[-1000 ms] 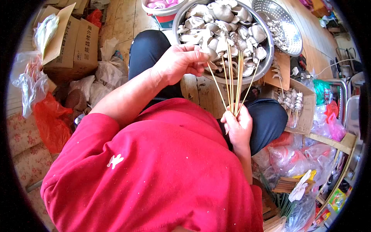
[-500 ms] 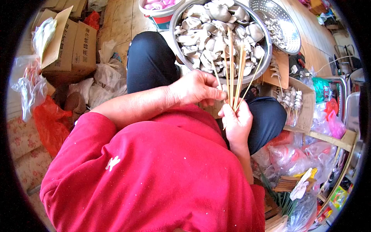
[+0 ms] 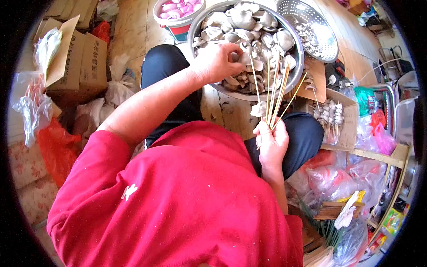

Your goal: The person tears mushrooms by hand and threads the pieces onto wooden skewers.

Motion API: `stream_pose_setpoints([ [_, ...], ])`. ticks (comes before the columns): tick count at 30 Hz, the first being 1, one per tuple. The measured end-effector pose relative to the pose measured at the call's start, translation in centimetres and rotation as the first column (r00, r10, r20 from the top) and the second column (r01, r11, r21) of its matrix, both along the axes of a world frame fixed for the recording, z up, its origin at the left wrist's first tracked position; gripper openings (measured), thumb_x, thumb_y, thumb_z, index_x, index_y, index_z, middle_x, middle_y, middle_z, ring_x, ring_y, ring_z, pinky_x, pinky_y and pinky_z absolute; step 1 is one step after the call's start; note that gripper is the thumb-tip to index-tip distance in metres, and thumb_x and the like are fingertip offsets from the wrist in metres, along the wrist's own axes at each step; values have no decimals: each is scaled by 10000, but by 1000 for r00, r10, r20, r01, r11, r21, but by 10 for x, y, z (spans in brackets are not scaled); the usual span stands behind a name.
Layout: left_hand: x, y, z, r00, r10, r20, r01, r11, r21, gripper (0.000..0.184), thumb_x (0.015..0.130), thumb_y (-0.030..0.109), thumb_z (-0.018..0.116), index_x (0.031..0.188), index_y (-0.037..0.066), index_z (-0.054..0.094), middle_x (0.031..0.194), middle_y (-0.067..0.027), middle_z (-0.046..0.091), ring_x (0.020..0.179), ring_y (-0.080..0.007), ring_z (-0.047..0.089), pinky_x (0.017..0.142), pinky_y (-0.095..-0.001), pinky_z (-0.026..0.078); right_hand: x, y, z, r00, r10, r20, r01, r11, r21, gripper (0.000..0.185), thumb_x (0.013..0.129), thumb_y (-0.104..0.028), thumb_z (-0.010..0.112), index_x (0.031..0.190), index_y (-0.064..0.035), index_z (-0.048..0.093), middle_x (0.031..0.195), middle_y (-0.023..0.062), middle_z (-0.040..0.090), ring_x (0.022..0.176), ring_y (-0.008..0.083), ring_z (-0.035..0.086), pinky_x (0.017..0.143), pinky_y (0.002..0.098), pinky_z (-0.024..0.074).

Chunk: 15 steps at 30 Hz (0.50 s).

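My left hand [image 3: 219, 62] is over the near left part of a metal basin [image 3: 192, 38] heaped with grey oyster mushrooms [image 3: 243, 18]. Its fingers are bent, with a gap between thumb and forefinger, and nothing shows in them. Above my right knee, my right hand [image 3: 272, 141] is closed around the lower ends of several bamboo skewers [image 3: 276, 91], which fan out upward. A piece of mushroom [image 3: 258, 109] is threaded low on the leftmost skewer, just above my right hand. The other skewers look bare.
A perforated metal colander [image 3: 327, 38] with mushroom bits stands beyond the basin. Loaded mushroom skewers [image 3: 328, 113] lie in a cardboard box [image 3: 349, 127] at right. A bucket [image 3: 180, 24] holds pink pieces. Plastic bags [image 3: 329, 178] and a carton [image 3: 91, 62] flank my legs.
My left hand has moved from beside the skewers up and left to the mushrooms in the basin. The mushroom piece now shows on the left skewer. My right hand has barely moved.
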<state>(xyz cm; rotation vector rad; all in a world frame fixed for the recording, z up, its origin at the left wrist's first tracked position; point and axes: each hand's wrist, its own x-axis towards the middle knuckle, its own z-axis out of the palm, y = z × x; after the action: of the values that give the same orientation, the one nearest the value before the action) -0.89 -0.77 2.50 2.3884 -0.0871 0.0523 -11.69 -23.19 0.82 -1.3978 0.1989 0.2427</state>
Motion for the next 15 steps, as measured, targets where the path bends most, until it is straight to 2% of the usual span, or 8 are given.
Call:
stream_pose_setpoints([
  [1, 0, -2, 4, 998, 7, -68, -7, 1000, -3, 306, 735, 260, 696, 969, 73, 637, 684, -71, 615, 622, -148, 599, 608, -294, 491, 0, -1, -1, 1000, 2, -1, -2, 1000, -1, 111, 872, -65, 568, 974, -42, 529, 674, 17, 577, 452, 22, 403, 396, 175, 307],
  [5, 6, -1, 1, 999, -10, -37, 9, 1000, -15, 302, 743, 264, 698, 953, 58, 631, 689, -41, 618, 609, -131, 586, 608, -283, 487, 0, -3, -5, 1000, 16, 11, -16, 1000, 4, 115, 875, -71, 569, 980, -40, 533, 675, 17, 579, 454, 23, 407, 400, 174, 314],
  [7, 4, 2, 9, 987, -29, -158, -27, 940, -339, 257, 761, 258, 689, 905, 54, 629, 695, 3, 618, 611, -101, 575, 582, -258, 472, 0, -4, -6, 1000, 14, 21, -15, 1000, 11, 115, 876, -75, 571, 979, -40, 535, 676, 16, 581, 455, 23, 412, 401, 174, 317],
  [8, 1, 4, 13, 964, -50, -261, -108, 824, -556, 190, 768, 230, 680, 854, 70, 623, 741, 21, 624, 624, -74, 567, 556, -230, 450, 0, -5, -5, 999, 31, 19, -31, 1000, -3, 115, 875, -78, 574, 977, -39, 536, 677, 14, 583, 457, 22, 416, 404, 173, 321],
  [10, 3, 14, 11, 953, -107, -283, -148, 650, -745, 150, 771, 202, 671, 849, 89, 611, 794, -3, 636, 645, -80, 587, 542, -202, 429, 0, -5, -2, 999, 49, 15, -49, 999, -14, 116, 875, -82, 577, 975, -38, 538, 678, 12, 586, 460, 22, 421, 407, 173, 325],
  [11, 1, 17, 11, 933, -149, -327, -191, 565, -803, 148, 791, 181, 654, 888, 85, 596, 840, -31, 647, 665, -109, 616, 585, -222, 479, 0, -4, -1, 997, 78, 8, -78, 997, -12, 117, 874, -84, 579, 972, -36, 539, 678, 10, 587, 462, 22, 425, 408, 172, 328],
  [12, -3, 19, 13, 933, -144, -329, -196, 566, -801, 148, 791, 181, 654, 888, 85, 596, 840, -31, 647, 665, -109, 616, 585, -222, 479, -1, -4, 0, 994, 108, 1, -108, 994, -12, 118, 873, -86, 581, 970, -34, 539, 678, 7, 587, 464, 22, 429, 409, 172, 330],
  [15, -7, 24, 12, 864, -277, -421, -316, 353, -881, 134, 850, 167, 634, 909, 50, 608, 825, -72, 661, 718, -155, 654, 682, -298, 552, -1, -2, 1, 992, 125, 7, -125, 992, -11, 121, 872, -89, 584, 968, -31, 540, 677, 5, 586, 465, 22, 433, 408, 172, 334],
])
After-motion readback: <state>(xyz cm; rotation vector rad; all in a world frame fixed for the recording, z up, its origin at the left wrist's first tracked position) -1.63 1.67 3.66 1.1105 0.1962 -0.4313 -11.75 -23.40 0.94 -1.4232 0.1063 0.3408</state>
